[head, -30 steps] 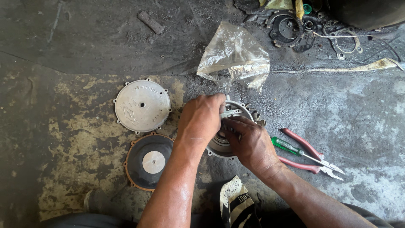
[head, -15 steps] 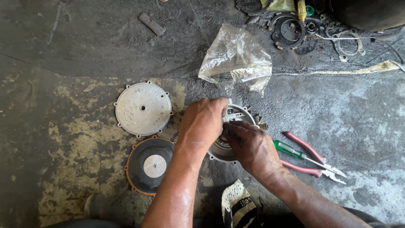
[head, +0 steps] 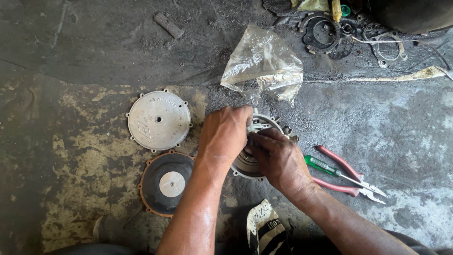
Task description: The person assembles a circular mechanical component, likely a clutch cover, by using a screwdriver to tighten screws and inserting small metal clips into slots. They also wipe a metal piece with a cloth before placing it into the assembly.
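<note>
A round grey metal housing (head: 245,165) rests on the stained concrete floor, mostly covered by both hands. My left hand (head: 224,134) lies over its left side and pinches a small pale part (head: 257,127) at the top of the housing. My right hand (head: 278,160) covers the right side, its fingertips meeting the same small part. A round silver metal cover (head: 159,120) lies flat to the left. Below it sits a black rubber diaphragm (head: 165,182) with an orange rim and a silver centre disc.
Red-handled pliers (head: 349,177) and a green-handled screwdriver (head: 323,166) lie right of the housing. A crumpled clear plastic bag (head: 264,66) sits behind it. Gaskets and metal rings (head: 325,30) are scattered at the top right. A striped cloth (head: 264,229) lies near my forearms.
Both hands stay on the housing; the fingers shifted slightly around the small part at its top. The view moved a little.
</note>
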